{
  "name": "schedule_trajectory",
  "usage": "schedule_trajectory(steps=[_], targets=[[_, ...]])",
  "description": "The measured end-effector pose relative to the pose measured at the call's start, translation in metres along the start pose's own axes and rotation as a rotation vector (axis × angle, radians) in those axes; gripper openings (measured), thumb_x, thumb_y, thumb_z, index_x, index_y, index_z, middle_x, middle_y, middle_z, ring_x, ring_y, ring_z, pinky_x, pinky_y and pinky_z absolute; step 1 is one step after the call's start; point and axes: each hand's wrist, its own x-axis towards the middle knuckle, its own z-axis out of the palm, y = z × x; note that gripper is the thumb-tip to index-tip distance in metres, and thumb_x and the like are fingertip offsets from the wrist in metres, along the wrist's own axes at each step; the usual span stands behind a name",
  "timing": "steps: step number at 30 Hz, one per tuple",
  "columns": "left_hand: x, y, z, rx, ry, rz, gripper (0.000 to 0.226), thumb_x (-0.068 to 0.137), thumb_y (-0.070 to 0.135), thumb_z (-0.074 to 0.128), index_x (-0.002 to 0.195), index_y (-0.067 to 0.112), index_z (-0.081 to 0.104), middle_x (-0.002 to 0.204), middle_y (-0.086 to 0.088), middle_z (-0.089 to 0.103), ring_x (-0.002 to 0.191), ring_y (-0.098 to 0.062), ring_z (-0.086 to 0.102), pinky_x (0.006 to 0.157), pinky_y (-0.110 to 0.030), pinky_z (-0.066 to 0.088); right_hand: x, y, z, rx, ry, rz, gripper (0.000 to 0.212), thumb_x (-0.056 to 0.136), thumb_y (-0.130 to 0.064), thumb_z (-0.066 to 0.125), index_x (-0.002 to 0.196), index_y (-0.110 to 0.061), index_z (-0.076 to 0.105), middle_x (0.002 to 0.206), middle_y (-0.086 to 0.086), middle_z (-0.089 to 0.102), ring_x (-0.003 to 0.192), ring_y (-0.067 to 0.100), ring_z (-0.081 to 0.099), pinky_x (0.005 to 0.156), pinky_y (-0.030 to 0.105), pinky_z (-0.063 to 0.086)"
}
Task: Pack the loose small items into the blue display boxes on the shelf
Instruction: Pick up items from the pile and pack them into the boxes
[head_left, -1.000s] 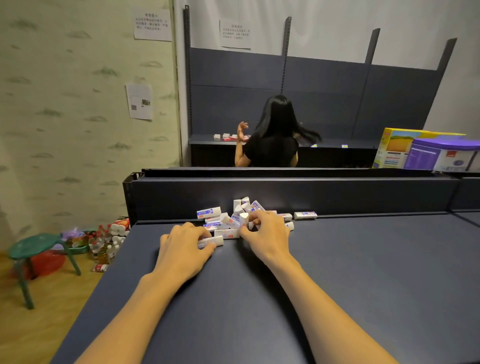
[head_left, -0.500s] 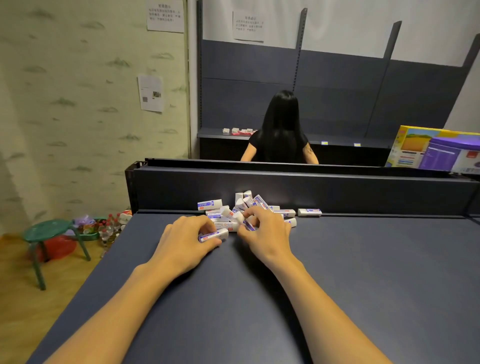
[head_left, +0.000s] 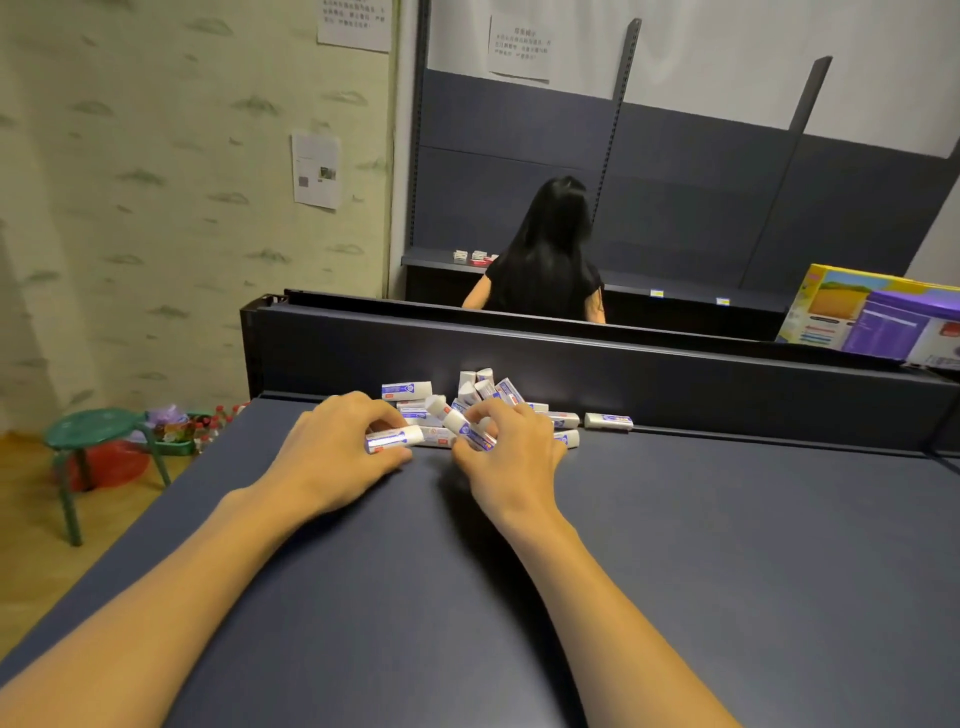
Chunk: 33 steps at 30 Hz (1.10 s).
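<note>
A pile of small white erasers in blue-and-white sleeves (head_left: 483, 392) lies on the dark blue shelf (head_left: 675, 545) against its back wall. My left hand (head_left: 337, 452) pinches one eraser (head_left: 393, 439) between thumb and fingers at the pile's left edge. My right hand (head_left: 511, 454) grips another eraser (head_left: 465, 428), lifted at an angle at the pile's front. One more eraser (head_left: 608, 421) lies apart to the right. No blue display box is in view.
A yellow-and-purple carton (head_left: 878, 319) stands on the shelf's back wall at the right. A person in black (head_left: 545, 270) works at a far shelf, facing away. A green stool (head_left: 98, 431) and bottles (head_left: 208, 421) stand on the floor at left.
My left hand has curled tighter on its eraser and drawn it from the pile. My right hand has picked up an eraser. The far person has lowered an arm.
</note>
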Motion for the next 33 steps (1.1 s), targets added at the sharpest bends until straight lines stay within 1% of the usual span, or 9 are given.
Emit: schedule_trajectory(steps=[7, 12, 15, 19, 21, 24, 26, 29, 33], targets=[[-0.003, -0.002, -0.001, -0.054, -0.01, 0.007, 0.022, 0.077, 0.033, 0.071, 0.098, 0.031, 0.065, 0.099, 0.009, 0.064, 0.093, -0.014, 0.057, 0.088, -0.04, 0.047, 0.002, 0.001, -0.002, 0.014, 0.11, 0.036, 0.017, 0.078, -0.029, 0.067, 0.095, -0.029, 0.065, 0.095, -0.006, 0.054, 0.104, 0.022, 0.048, 0.08, 0.031, 0.022], [-0.004, -0.005, 0.0, -0.173, -0.032, 0.01, 0.025, 0.078, 0.028, 0.074, 0.101, 0.027, 0.064, 0.099, 0.008, 0.067, 0.087, -0.013, 0.059, 0.083, -0.031, 0.049, -0.006, 0.0, -0.007, 0.01, 0.137, 0.082, 0.016, 0.077, -0.026, 0.067, 0.092, -0.029, 0.065, 0.091, -0.006, 0.057, 0.101, 0.02, 0.045, 0.08, 0.032, 0.025], [-0.007, -0.002, 0.0, -0.247, -0.018, 0.024, 0.029, 0.08, 0.027, 0.072, 0.102, 0.038, 0.057, 0.094, 0.008, 0.066, 0.082, -0.017, 0.059, 0.082, -0.032, 0.048, -0.02, 0.0, -0.014, -0.003, 0.137, 0.058, 0.013, 0.079, -0.027, 0.068, 0.091, -0.031, 0.065, 0.092, -0.007, 0.058, 0.099, 0.018, 0.043, 0.075, 0.03, 0.02], [-0.013, 0.013, 0.002, -0.288, -0.058, 0.166, 0.022, 0.086, 0.021, 0.064, 0.089, 0.042, 0.058, 0.092, 0.015, 0.063, 0.078, -0.01, 0.057, 0.076, -0.029, 0.046, -0.041, 0.009, -0.036, -0.106, 0.22, -0.017, 0.016, 0.078, -0.028, 0.072, 0.093, -0.033, 0.067, 0.092, -0.012, 0.055, 0.089, 0.011, 0.036, 0.07, 0.026, 0.013], [-0.015, 0.024, 0.004, -0.29, -0.073, 0.234, 0.018, 0.088, 0.02, 0.063, 0.093, 0.037, 0.065, 0.102, 0.015, 0.065, 0.084, -0.008, 0.056, 0.08, -0.028, 0.046, -0.05, 0.014, -0.048, -0.139, 0.245, -0.022, 0.018, 0.076, -0.028, 0.074, 0.093, -0.032, 0.069, 0.089, -0.012, 0.055, 0.087, 0.01, 0.037, 0.069, 0.026, 0.012], [-0.021, 0.044, 0.009, -0.302, -0.071, 0.263, 0.015, 0.088, 0.026, 0.063, 0.101, 0.03, 0.069, 0.103, 0.01, 0.065, 0.075, -0.005, 0.047, 0.079, -0.023, 0.042, -0.06, 0.021, -0.066, -0.152, 0.265, -0.01, 0.018, 0.076, -0.027, 0.074, 0.092, -0.032, 0.07, 0.086, -0.009, 0.056, 0.086, 0.012, 0.039, 0.068, 0.027, 0.012], [-0.026, 0.061, 0.012, -0.324, -0.071, 0.271, 0.019, 0.091, 0.025, 0.059, 0.106, 0.029, 0.07, 0.099, 0.007, 0.063, 0.073, -0.006, 0.048, 0.08, -0.026, 0.045, -0.067, 0.027, -0.078, -0.173, 0.261, -0.003, 0.016, 0.077, -0.028, 0.073, 0.092, -0.031, 0.069, 0.085, -0.009, 0.053, 0.087, 0.012, 0.039, 0.069, 0.027, 0.012], [-0.03, 0.085, 0.014, -0.306, -0.124, 0.297, 0.035, 0.091, 0.009, 0.05, 0.116, 0.026, 0.067, 0.096, 0.004, 0.062, 0.085, -0.01, 0.053, 0.089, -0.03, 0.045, -0.077, 0.038, -0.097, -0.213, 0.222, -0.009, 0.016, 0.079, -0.03, 0.071, 0.096, -0.032, 0.068, 0.088, -0.01, 0.05, 0.089, 0.009, 0.037, 0.071, 0.026, 0.012], [-0.035, 0.12, 0.022, -0.23, -0.207, 0.392, 0.061, 0.079, -0.011, 0.047, 0.123, 0.029, 0.063, 0.112, 0.004, 0.059, 0.103, -0.011, 0.051, 0.095, -0.021, 0.041, -0.088, 0.063, -0.132, -0.246, 0.209, -0.015, 0.017, 0.082, -0.033, 0.068, 0.099, -0.033, 0.067, 0.093, -0.009, 0.053, 0.091, 0.008, 0.036, 0.073, 0.025, 0.011]])
